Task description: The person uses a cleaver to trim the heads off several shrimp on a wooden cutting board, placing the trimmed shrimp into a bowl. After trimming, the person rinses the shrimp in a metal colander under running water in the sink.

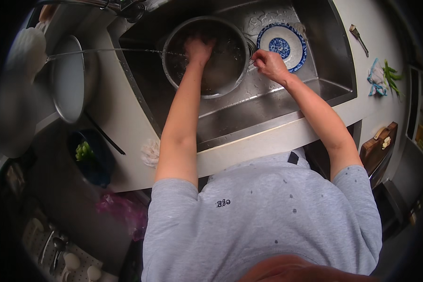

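Note:
A round metal basin (245, 70) holding murky water stands in the stainless steel sink (229, 123). My left hand (199, 49) reaches into this basin, its fingers partly under the water and blurred. Whether they grip anything is hidden. A thin stream of water (134, 50) enters the basin from the left. My right hand (273, 65) hovers just right of the basin's rim with curled fingers; I cannot tell if something small is between them. Beyond it, a blue-and-white patterned plate (262, 40) lies on the sink floor, partly covered by that hand.
A tap (130, 8) rises behind the sink. Left are a leaning round lid or pan (68, 81), a dark container (100, 158) with green vegetables and a crumpled white cloth (150, 153). Right are a brush-like tool (359, 38), green peppers (391, 77), a cloth (377, 79) and a wooden board (373, 149).

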